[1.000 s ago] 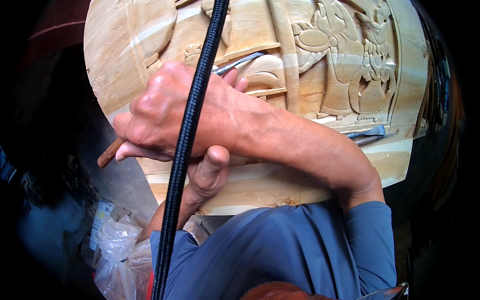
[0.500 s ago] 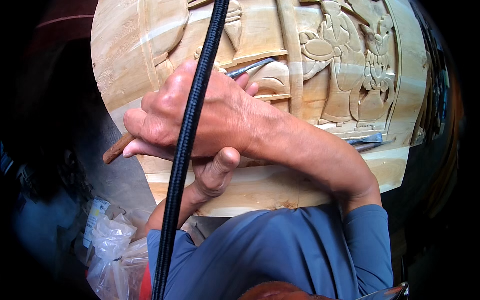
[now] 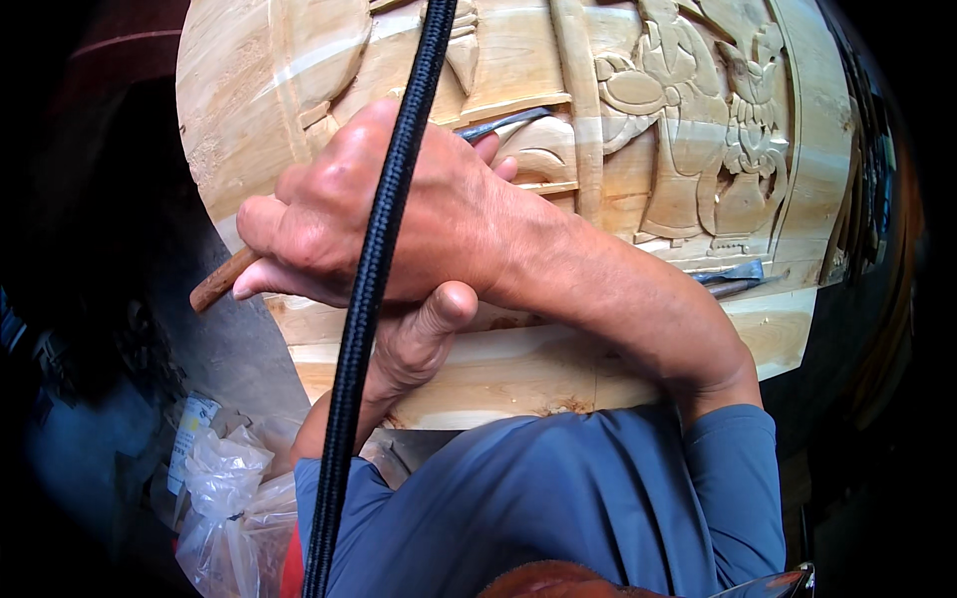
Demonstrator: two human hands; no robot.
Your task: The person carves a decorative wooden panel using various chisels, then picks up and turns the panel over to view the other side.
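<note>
My right hand (image 3: 359, 214) is closed round a carving chisel; its fingers wrap the brown wooden handle (image 3: 221, 279), whose end sticks out on the left. The steel blade (image 3: 503, 123) comes out beyond the fist and lies low across the carved wood, pointing right. Under my right wrist sits my left hand (image 3: 419, 334), its thumb raised. Its palm and most of its fingers are hidden; two fingertips, seemingly its own, show against the blade's near side. Beneath is a pale wooden relief panel (image 3: 538, 349) with carved figures. A black braided cord (image 3: 374, 239) hangs across the view, covering part of both hands.
Another steel chisel (image 3: 733, 277) lies on the panel at the right, beside a second tool shaft. A clear plastic bag (image 3: 224, 478) stands on the floor at lower left, next to a whitish container (image 3: 189, 439). Dark planks or boards (image 3: 882, 169) line the right edge.
My right hand and the chisel have shifted slightly left, and the handle's end reaches farther left. My left hand has moved a little up with them. The other chisel lies still.
</note>
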